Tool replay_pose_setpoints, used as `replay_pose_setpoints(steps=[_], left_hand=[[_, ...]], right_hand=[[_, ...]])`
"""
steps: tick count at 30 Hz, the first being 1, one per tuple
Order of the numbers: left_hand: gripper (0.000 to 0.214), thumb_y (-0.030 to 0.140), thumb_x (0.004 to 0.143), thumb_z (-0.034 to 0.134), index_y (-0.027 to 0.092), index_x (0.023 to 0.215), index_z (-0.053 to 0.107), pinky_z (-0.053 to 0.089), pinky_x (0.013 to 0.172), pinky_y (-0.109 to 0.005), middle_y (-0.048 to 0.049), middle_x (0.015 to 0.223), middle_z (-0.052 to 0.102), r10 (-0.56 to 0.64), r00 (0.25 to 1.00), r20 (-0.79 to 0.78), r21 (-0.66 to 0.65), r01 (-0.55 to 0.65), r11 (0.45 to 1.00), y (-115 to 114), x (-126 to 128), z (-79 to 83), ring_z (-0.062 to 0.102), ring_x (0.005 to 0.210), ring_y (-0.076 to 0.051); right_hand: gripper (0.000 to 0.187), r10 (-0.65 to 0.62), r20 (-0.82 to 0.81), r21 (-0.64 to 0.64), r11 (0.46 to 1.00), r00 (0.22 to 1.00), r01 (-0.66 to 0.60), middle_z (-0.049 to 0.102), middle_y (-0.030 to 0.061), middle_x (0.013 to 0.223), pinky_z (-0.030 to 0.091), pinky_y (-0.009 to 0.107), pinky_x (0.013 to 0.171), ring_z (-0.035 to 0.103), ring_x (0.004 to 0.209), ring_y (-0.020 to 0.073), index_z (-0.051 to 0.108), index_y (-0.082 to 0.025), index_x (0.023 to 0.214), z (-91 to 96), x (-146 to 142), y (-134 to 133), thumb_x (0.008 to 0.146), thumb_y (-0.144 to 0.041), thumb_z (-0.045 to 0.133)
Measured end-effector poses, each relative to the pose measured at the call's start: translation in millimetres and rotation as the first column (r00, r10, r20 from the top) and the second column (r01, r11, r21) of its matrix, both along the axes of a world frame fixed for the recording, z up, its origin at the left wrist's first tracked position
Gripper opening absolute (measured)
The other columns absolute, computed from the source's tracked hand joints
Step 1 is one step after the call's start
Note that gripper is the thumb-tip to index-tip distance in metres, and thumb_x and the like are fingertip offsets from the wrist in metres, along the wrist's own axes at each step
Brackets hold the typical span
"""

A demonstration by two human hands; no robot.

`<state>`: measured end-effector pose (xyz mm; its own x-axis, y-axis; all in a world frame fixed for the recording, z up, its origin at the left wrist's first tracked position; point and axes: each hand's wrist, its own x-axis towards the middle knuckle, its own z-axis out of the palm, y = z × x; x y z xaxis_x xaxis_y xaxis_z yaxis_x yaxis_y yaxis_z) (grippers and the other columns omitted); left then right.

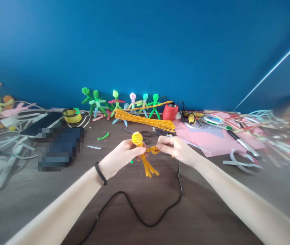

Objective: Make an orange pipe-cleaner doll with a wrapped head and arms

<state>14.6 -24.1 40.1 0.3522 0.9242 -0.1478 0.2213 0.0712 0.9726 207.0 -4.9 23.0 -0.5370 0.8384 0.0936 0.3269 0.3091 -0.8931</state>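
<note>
Left grip [120, 157] pinched on fuzzy yellow coil-headed pipe-cleaner figure [145, 160] | right grip [175, 149] closed on its twisted arm

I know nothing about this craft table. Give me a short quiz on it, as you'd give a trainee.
1. True or false: the left hand and the right hand both grip the orange pipe-cleaner figure.
2. Which wrist wears the black band? A) left B) right C) neither
3. Fill in: the spool beside the bundle of loose pipe cleaners is ____ in colour.
Key: 1 true; 2 A; 3 red.
</note>
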Motion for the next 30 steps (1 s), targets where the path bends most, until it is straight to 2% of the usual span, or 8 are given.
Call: replay_pose_setpoints(steps=[6, 9, 14, 19, 23, 26, 30], left_hand=[[0.008, 0.021, 0.066, 0.053, 0.015, 0.07, 0.056, 0.038, 0.056, -0.023, 0.0028, 0.064, 0.054, -0.005, 0.999, -0.053, 0.012, 0.006, 1.0, 0.5, 0.3, -4.8, 0.046, 0.059, -0.01], [0.007, 0.02, 0.066, 0.052, 0.016, 0.069, 0.056, 0.037, 0.056, -0.023, 0.0033, 0.063, 0.053, 0.003, 0.998, -0.061, 0.016, -0.002, 1.0, 1.1, -0.1, -5.4, 0.045, 0.058, -0.01], [0.006, 0.019, 0.068, 0.052, 0.015, 0.071, 0.055, 0.036, 0.056, -0.023, 0.0022, 0.065, 0.055, 0.024, 1.0, 0.01, -0.028, -0.023, 0.999, 1.2, -1.1, -3.5, 0.046, 0.059, -0.01], [0.006, 0.017, 0.067, 0.053, 0.014, 0.071, 0.056, 0.035, 0.058, -0.023, 0.0003, 0.067, 0.06, -0.1, 0.993, 0.06, -0.095, 0.105, 0.99, -2.2, -1.6, -1.2, 0.048, 0.061, -0.01], [0.006, 0.017, 0.066, 0.053, 0.014, 0.069, 0.057, 0.036, 0.062, -0.024, -0.0001, 0.065, 0.06, -0.207, 0.978, 0.015, -0.114, 0.207, 0.972, -4.8, -1.2, 0.2, 0.051, 0.064, -0.012], [0.006, 0.017, 0.065, 0.052, 0.013, 0.066, 0.057, 0.038, 0.062, -0.025, -0.0003, 0.064, 0.06, -0.228, 0.971, -0.073, -0.117, 0.219, 0.969, -5.0, -0.5, 0.1, 0.051, 0.064, -0.012], [0.011, 0.02, 0.065, 0.05, 0.013, 0.065, 0.059, 0.038, 0.06, -0.024, -0.0006, 0.065, 0.06, -0.241, 0.955, -0.171, -0.098, 0.227, 0.969, -3.5, -0.1, -2.1, 0.051, 0.062, -0.012]], right_hand=[[0.03, 0.011, -0.009, 0.022, 1.0, 1.0, -0.011, 0.048, 0.0001, 0.072, 0.034, 0.024, 0.059, 0.044, 0.063, 0.0095, 0.058, -0.015, 0.068, -0.5, -2.0, -1.0, 0.078, -0.042, 0.051], [0.028, 0.014, -0.031, -0.01, 1.0, 0.999, -0.014, 0.047, -0.0002, 0.072, 0.035, 0.024, 0.059, 0.045, 0.064, 0.0097, 0.059, -0.015, 0.071, 0.1, -1.8, -2.3, 0.078, -0.04, 0.052], [0.021, 0.145, -0.063, -0.06, 0.987, 0.987, -0.149, 0.048, 0.0019, 0.083, 0.039, 0.025, 0.067, 0.049, 0.075, 0.0117, 0.063, -0.016, 0.08, -2.4, 0.0, -2.6, 0.079, -0.033, 0.052], [0.015, 0.169, 0.027, -0.005, 0.986, 0.985, -0.169, 0.048, 0.001, 0.077, 0.038, 0.025, 0.064, 0.048, 0.071, 0.0115, 0.064, -0.016, 0.078, -8.9, -0.9, 0.2, 0.078, -0.028, 0.054], [0.011, 0.14, 0.002, -0.016, 0.99, 0.99, -0.14, 0.05, 0.0006, 0.076, 0.04, 0.024, 0.065, 0.051, 0.072, 0.0119, 0.063, -0.016, 0.078, -9.5, -2.1, 0.3, 0.076, -0.024, 0.057], [0.006, 0.053, 0.024, 0.09, 0.994, 0.998, -0.055, 0.051, -0.0001, 0.075, 0.041, 0.023, 0.064, 0.051, 0.071, 0.0113, 0.061, -0.016, 0.074, -6.7, -2.2, -1.2, 0.073, -0.022, 0.06], [0.008, -0.052, 0.138, 0.308, 0.951, 0.989, 0.008, 0.051, -0.0003, 0.071, 0.039, 0.023, 0.06, 0.05, 0.067, 0.0108, 0.059, -0.015, 0.067, -0.3, -2.5, -4.4, 0.072, -0.021, 0.062]])
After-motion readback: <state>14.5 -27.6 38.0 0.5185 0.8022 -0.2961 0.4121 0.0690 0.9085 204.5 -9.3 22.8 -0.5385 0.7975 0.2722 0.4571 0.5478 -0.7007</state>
